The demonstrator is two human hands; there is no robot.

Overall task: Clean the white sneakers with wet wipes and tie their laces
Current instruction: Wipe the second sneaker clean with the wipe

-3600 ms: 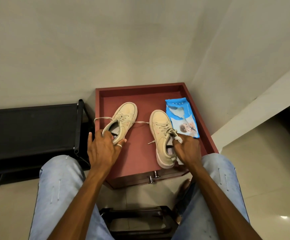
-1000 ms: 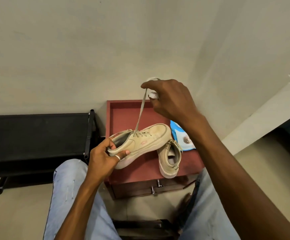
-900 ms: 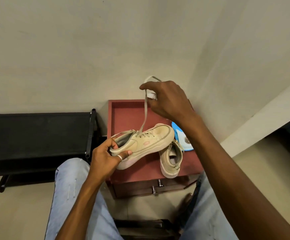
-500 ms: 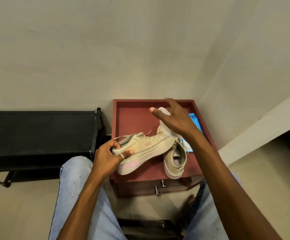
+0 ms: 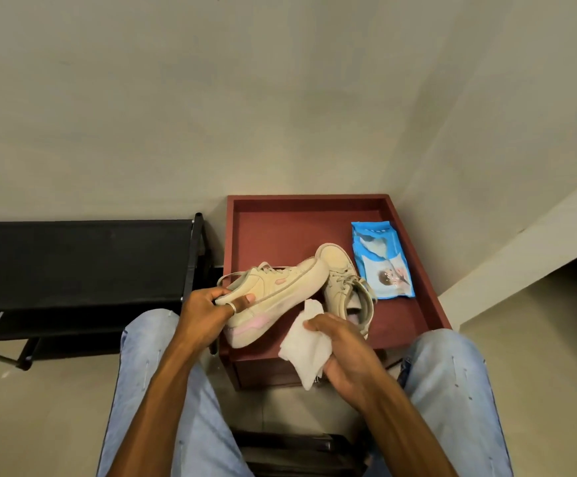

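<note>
A cream-white sneaker [image 5: 273, 294] is gripped at its heel collar by the left hand [image 5: 206, 313], on which a ring [image 5: 232, 307] is worn; the thumb is pressed against the shoe's side and the other fingers are curled over the collar edge. The shoe is held off the surface and tilted, its sole turned toward the wearer of the camera and its toe pointed to the right. A pink tint is seen on the sole near the heel, and a loop of lace [image 5: 226, 278] is seen beside the collar. A crumpled white wet wipe [image 5: 306, 346] is clutched in the right hand [image 5: 347, 352], pinched under the thumb with the fingers wrapped round its lower part. The wipe's upper corner is raised just beneath the held sole; whether the two touch cannot be told. The second sneaker [image 5: 343, 284] is stood on the rimmed top of a red-brown cabinet [image 5: 280, 228], toe pointed away, partly hidden behind the first shoe's toe and the right hand. A blue pack of wipes [image 5: 381, 261] is laid flat just beside it, near the right rim. A black rack [image 5: 73, 263] is set to the cabinet's left, against a pale wall. Light blue jeans [image 5: 149, 373] are seen on both knees.
</note>
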